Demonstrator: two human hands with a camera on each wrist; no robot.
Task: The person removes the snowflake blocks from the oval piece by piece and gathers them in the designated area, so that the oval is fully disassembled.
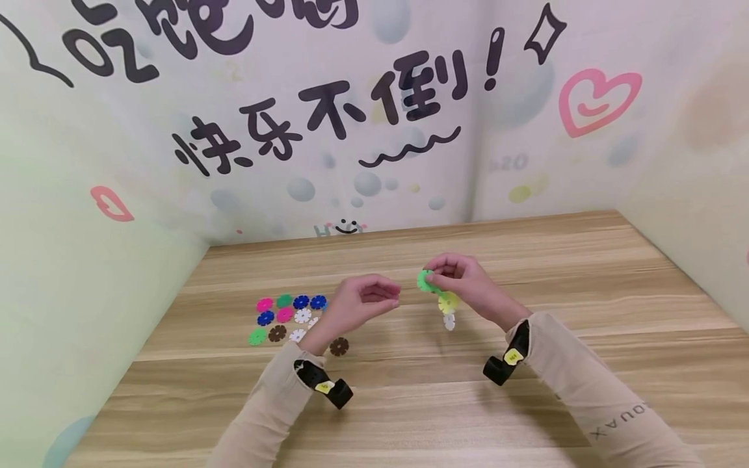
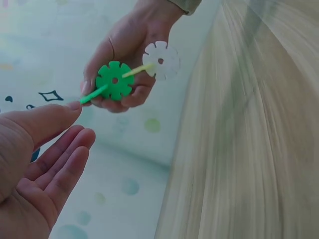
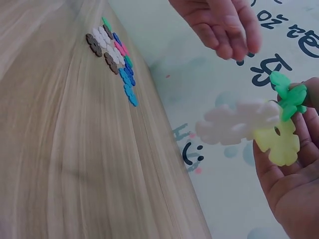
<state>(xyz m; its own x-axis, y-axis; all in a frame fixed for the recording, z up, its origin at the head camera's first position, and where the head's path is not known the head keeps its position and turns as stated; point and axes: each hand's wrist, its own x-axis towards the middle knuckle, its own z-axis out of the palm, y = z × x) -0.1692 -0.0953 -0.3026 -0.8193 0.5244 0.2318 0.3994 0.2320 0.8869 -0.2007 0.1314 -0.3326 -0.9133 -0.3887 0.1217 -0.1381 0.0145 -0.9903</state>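
My right hand pinches a light green notched disc between thumb and fingers. Joined to it is a short chain: another green disc, then a yellow disc, then a white disc at the low end. The discs slot together edge to edge, turned crosswise to one another. To the left, my left hand is raised with thumb and fingers apart and holds nothing; the head view shows a gap between its fingertips and the held disc.
Loose notched discs lie flat on the wooden table, left of and partly behind the left hand: pink, blue, green, brown and white. Another brown disc lies nearer. A printed cloth wall closes off the back.
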